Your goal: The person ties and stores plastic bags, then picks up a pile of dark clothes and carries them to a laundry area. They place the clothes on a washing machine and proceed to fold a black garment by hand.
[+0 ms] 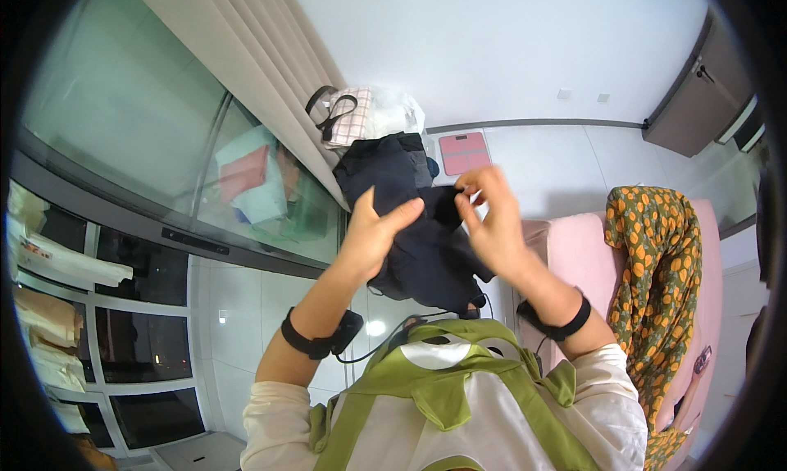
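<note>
A dark navy garment (pixel 424 268) hangs in front of me, its lower part near my feet. My left hand (pixel 378 234) grips its left side, thumb across the front and most fingers hidden by cloth. Near the garment's upper right, the fingertips of my right hand (pixel 492 216) pinch the edge of a black piece of cloth (pixel 447 206). Whether that black piece belongs to the same garment is hard to tell. Just beyond my hands lie more dark clothes (pixel 381 157), which blend with the garment.
Behind the clothes stand a checked bag (pixel 350 114) and a white plastic bag (pixel 396 111). A pink scale (pixel 464 153) lies on the floor. At right, a person in patterned clothes (pixel 661 256) lies on a pink bed (pixel 578 249). A glass sliding door (pixel 154 102) and curtain (pixel 246 53) flank the left.
</note>
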Motion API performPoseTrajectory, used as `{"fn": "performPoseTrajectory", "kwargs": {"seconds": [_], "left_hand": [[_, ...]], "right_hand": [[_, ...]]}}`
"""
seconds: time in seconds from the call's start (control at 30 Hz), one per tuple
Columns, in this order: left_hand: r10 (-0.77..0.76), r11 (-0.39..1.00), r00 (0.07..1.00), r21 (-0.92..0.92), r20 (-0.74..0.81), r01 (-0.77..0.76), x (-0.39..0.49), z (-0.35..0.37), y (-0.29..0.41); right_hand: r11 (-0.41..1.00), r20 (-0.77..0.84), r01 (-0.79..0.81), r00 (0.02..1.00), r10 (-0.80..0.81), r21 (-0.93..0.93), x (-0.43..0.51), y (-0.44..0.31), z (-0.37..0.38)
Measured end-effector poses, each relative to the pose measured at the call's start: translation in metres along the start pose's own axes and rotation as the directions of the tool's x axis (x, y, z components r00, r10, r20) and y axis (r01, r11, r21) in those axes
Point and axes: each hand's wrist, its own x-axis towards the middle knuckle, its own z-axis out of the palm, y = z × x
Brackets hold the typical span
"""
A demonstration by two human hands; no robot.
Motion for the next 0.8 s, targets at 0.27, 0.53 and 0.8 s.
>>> {"fn": "performPoseTrajectory", "kwargs": {"seconds": [0.27, 0.53, 0.8], "left_hand": [[0.067, 0.935, 0.992, 0.341, 0.111, -0.101, -0.006, -0.005, -0.040], [0.038, 0.904, 0.992, 0.419, 0.122, -0.086, -0.013, -0.018, -0.055], [-0.053, 0.940, 0.996, 0.339, 0.066, 0.027, -0.022, -0.026, -0.070]], "right_hand": [[0.893, 0.614, -0.439, 0.680, 0.401, -0.097, -0.040, 0.035, 0.039], [0.912, 0.857, -0.206, 0.317, 0.406, -0.355, -0.036, 0.055, 0.092], [0.889, 0.917, 0.242, 0.008, 0.398, -0.388, -0.043, 0.057, 0.099]]}}
